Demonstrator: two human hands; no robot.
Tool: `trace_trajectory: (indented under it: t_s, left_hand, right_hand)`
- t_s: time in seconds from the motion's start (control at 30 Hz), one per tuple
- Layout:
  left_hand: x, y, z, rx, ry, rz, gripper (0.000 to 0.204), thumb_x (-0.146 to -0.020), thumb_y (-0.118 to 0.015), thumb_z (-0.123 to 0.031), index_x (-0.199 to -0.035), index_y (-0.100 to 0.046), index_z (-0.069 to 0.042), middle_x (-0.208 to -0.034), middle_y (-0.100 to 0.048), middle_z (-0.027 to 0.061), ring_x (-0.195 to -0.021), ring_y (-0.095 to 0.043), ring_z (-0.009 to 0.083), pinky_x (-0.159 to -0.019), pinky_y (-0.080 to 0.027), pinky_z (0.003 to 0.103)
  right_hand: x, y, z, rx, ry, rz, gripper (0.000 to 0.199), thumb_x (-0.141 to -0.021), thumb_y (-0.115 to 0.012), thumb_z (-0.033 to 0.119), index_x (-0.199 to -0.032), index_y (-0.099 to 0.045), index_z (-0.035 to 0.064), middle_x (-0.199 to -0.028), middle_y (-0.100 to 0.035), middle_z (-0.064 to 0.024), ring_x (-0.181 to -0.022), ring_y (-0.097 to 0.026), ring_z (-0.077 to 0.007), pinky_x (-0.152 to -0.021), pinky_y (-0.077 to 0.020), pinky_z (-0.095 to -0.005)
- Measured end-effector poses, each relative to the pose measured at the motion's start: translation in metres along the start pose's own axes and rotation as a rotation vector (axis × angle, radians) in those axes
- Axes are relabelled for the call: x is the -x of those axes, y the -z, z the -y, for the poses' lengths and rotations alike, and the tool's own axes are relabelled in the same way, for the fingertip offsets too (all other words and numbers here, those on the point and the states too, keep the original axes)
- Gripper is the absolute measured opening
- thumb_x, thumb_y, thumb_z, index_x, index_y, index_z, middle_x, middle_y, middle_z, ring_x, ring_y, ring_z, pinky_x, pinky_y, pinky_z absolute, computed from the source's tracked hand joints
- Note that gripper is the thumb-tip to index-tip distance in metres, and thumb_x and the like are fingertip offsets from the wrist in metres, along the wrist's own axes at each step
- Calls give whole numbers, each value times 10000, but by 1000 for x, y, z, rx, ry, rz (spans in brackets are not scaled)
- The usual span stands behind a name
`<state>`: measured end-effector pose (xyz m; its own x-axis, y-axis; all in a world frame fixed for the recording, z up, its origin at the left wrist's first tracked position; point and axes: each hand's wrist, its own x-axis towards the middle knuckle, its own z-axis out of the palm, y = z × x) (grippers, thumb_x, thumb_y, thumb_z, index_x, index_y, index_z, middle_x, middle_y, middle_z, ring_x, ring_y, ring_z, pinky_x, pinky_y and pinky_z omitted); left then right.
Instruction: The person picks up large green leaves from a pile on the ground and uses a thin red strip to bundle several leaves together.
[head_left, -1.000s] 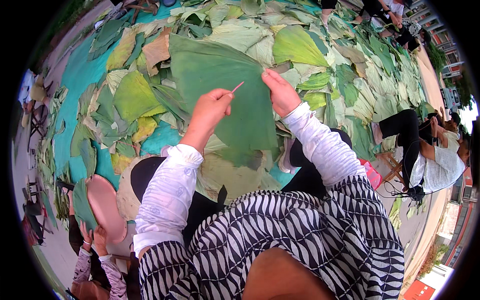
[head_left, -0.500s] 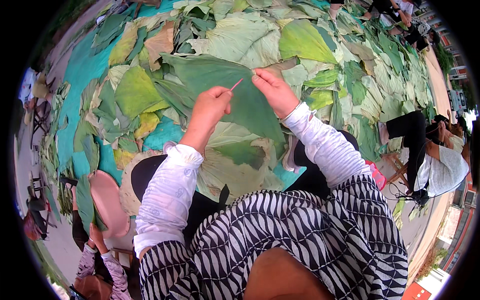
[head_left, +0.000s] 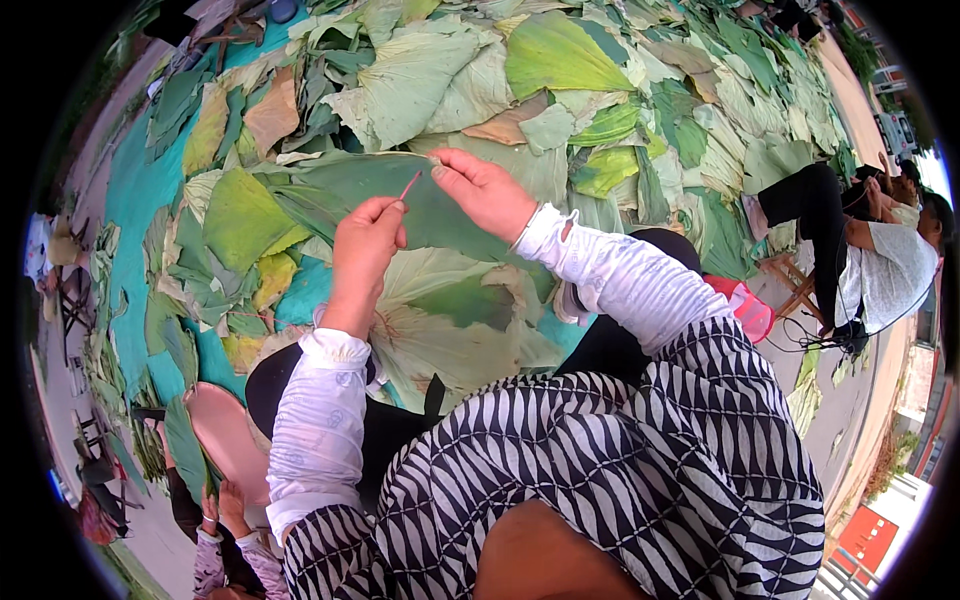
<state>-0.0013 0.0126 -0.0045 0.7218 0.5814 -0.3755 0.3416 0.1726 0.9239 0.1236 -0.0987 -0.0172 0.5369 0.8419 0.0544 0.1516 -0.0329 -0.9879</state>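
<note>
My left hand (head_left: 366, 245) is closed, its thumb and fingers pinching a thin pink stick-like piece (head_left: 411, 184) that points up to the right. Up and to its right, my right hand (head_left: 490, 198) pinches the upper edge of a large dark green lotus leaf (head_left: 350, 183) between thumb and fingers. The leaf spreads out behind both hands, partly hidden by them. The tip of the pink piece is close to my right thumb, in front of the leaf. Below the hands a pale, veined lotus leaf (head_left: 405, 315) lies spread between my knees.
Heaps of green, yellow and brown leaves (head_left: 420, 75) cover a teal sheet (head_left: 130, 190). At lower left are a pink basin-like thing (head_left: 230, 440) and another person's hands (head_left: 225, 507) holding a leaf. A seated person (head_left: 890, 265) and a pink bag (head_left: 745, 308) are on the right.
The view has turned a little, so both hands and the leaf appear farther left. The pink piece's tip and my right thumb look slightly closer. Both grips are kept.
</note>
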Motion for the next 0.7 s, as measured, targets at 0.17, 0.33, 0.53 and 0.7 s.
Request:
trace_trajectory:
  t_s: [0.17, 0.33, 0.53, 0.7]
  left_hand:
    - [5, 10, 2, 51, 28, -46, 126, -790, -513, -133, -798, -582, -28, -493, -465, -9, -407, -330, 35, -387, -239, 175]
    - [46, 48, 2, 51, -109, -149, 132, -799, -501, -126, -810, -569, -13, -510, -464, -17, -373, -322, 49, -360, -241, 187]
    - [26, 17, 8, 6, -275, -53, 149, -768, -495, -133, -746, -565, -3, -488, -493, 21, -417, -440, 81, -400, -346, 246]
    - [31, 23, 13, 58, -215, -115, 144, -767, -483, -113, -760, -555, 12, -485, -493, 26, -407, -429, 82, -386, -340, 251]
  right_hand:
    - [-4, -11, 0, 105, 56, 11, 302, -851, -444, 207, -1080, -463, 10, -917, -549, -71, -861, -497, -138, -778, -390, -247]
    - [-4, -55, 27, -140, 36, 128, 267, -845, -427, 181, -1035, -473, -1, -870, -577, -96, -799, -551, -160, -703, -427, -266]
    - [6, -23, 13, -211, -61, 79, 342, -829, -449, 59, -1161, -399, -8, -1091, -483, -72, -950, -462, -129, -818, -371, -247]
    - [9, -35, 11, -192, -71, 107, 282, -849, -444, 98, -1114, -440, 2, -1045, -505, -57, -906, -474, -108, -773, -387, -227]
